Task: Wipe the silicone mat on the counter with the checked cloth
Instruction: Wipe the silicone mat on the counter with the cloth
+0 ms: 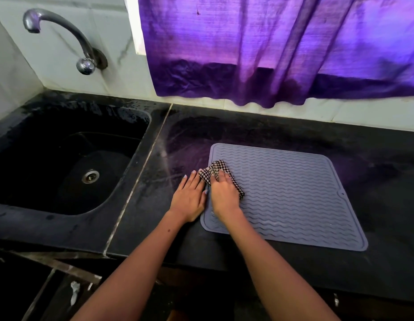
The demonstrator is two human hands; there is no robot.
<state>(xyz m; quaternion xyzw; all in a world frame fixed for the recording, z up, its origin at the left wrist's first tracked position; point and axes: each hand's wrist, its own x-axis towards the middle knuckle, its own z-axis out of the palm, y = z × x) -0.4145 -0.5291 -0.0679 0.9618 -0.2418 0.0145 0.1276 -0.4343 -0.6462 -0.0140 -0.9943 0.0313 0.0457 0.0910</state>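
A grey silicone mat with wavy ridges lies flat on the black counter. The black-and-white checked cloth is bunched at the mat's left edge. My right hand presses down on the cloth, fingers closed over it, covering much of it. My left hand lies flat, palm down, on the counter just left of the mat, its fingers touching the mat's edge and the cloth's corner.
A black sink with a metal drain sits to the left, under a curved tap on the tiled wall. A purple curtain hangs behind the counter. The counter's front edge runs just below the mat.
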